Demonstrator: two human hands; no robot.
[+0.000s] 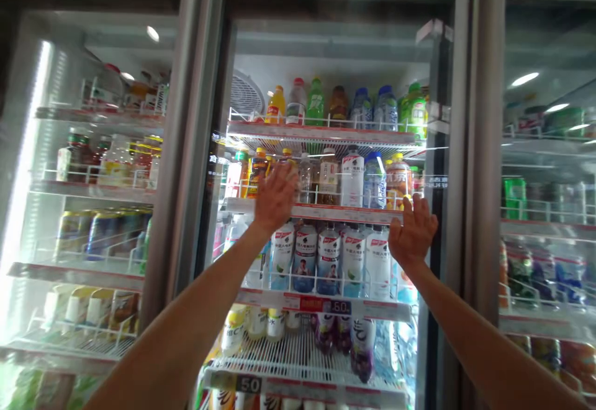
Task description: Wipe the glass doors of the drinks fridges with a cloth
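Head view: my left grip (278, 195) and right grip (413, 228) were released, fingers spread, before the glass door (335, 22), the right nearer its edge; contact I couldn't tell. Flat palms and light, even pressure seemed best. Bottles (328, 259) stood behind the door.

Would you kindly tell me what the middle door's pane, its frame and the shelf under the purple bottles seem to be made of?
Pane: probably glossy glass, see-through with reflections. Frame: likely metal, grey with a satin sheen. Shelf: apparently white-coated wire, judging by its thin parallel bars.
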